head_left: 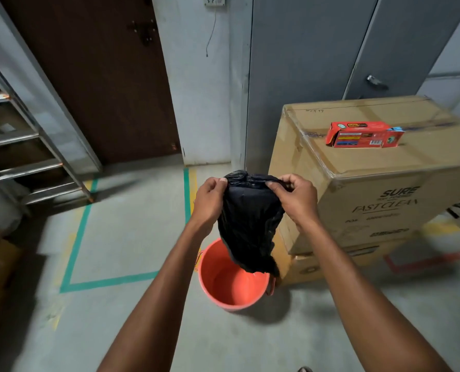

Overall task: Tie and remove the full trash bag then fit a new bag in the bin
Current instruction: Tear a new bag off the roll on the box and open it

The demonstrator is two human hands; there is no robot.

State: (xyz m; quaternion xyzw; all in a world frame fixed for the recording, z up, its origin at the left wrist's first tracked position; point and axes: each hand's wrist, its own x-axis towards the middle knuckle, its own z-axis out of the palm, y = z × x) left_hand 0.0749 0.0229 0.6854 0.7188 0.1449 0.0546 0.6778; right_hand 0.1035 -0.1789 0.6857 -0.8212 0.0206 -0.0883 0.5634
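A black trash bag (250, 224) hangs limp and slack in the air over an orange bin (232, 284) that stands on the concrete floor. My left hand (210, 198) pinches the bag's top edge on its left side. My right hand (297, 196) pinches the top edge on its right side, and the bunched rim stretches between the two hands. The bag's lower end dangles just above the bin's far right rim. The bin's inside is bare, with no liner in it.
A big cardboard box (379, 183) stands right of the bin, with a red carton (364, 135) lying on top. Grey metal cabinets (317, 63) rise behind it. A brown door (94, 76) and a steel ladder (27, 157) are at left. Green tape (75, 237) marks the floor.
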